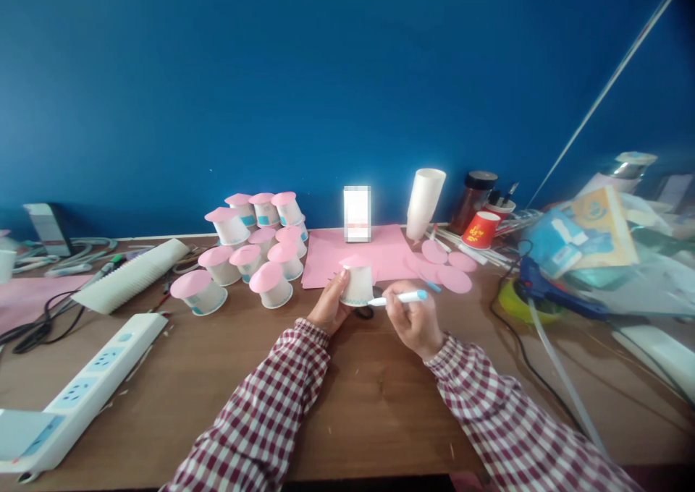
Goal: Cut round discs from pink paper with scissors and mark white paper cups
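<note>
My left hand (pixel 330 305) is wrapped round the left side of a white paper cup (pixel 358 283), which stands upside down with a pink cone roof on top. Blue marks run along the cup's lower rim. Between the fingers of my right hand (pixel 413 320) is a white marker pen (pixel 399 298) with a light blue end. Its tip points left, at the lower right of the cup; whether it touches cannot be made out. Behind the cup lies a sheet of pink paper (pixel 320 264). Several pink paper discs (pixel 454 279) overlap to the right.
Several pink-roofed cups (pixel 271 284) crowd the left. A lit phone (pixel 357 213) stands upright at the back, near a stack of white cups (pixel 426 199). A red cup (pixel 481 229), a blue glue gun (pixel 554 293) and its cable lie right. A power strip (pixel 103 376) lies front left.
</note>
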The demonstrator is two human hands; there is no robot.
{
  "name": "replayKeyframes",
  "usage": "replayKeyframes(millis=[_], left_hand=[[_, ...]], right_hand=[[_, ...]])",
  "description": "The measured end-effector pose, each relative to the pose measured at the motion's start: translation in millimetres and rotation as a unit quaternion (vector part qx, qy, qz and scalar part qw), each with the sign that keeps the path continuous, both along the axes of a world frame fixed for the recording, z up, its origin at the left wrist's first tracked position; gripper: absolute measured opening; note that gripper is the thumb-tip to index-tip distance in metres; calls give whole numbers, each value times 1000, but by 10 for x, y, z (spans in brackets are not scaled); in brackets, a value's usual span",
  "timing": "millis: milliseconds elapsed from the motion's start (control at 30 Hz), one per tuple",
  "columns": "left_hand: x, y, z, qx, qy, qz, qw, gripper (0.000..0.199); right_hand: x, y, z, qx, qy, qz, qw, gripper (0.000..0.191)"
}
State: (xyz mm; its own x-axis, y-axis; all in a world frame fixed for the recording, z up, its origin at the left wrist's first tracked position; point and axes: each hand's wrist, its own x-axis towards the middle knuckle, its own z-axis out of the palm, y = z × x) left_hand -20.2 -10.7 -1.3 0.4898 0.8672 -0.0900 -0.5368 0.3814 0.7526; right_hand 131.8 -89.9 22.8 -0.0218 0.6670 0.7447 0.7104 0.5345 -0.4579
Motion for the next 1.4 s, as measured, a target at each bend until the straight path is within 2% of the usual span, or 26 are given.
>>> replayKeyframes(millis=[100,367,567,800,1000,1300,1400], left_hand=[[3,-6,3,3,4,-9,1000,42],[-15,-36,17,81,-7,-37,996,35],[-8,-34,7,50,10,-45,998,36],[7,-36,11,32,-25,-26,999,31],[0,-29,-2,18,-22,-40,999,33],[0,-30,-8,7,-25,-39,999,38],[-16,-34,-3,30,-23,-48,998,43]], right_hand=[[3,-2,-19,-9,-2,3,1000,13],[8,1,-27,-1,-15,2,1000,11],[18,1,-12,25,-16,-9,1000,11],[21,10,-1,-17,-21,-1,1000,16],[14,-3,27,29,-4,-27,999,14],[19,6,11,-11,-1,-11,1000,15],[15,6,8,-7,-2,-15,1000,15]])
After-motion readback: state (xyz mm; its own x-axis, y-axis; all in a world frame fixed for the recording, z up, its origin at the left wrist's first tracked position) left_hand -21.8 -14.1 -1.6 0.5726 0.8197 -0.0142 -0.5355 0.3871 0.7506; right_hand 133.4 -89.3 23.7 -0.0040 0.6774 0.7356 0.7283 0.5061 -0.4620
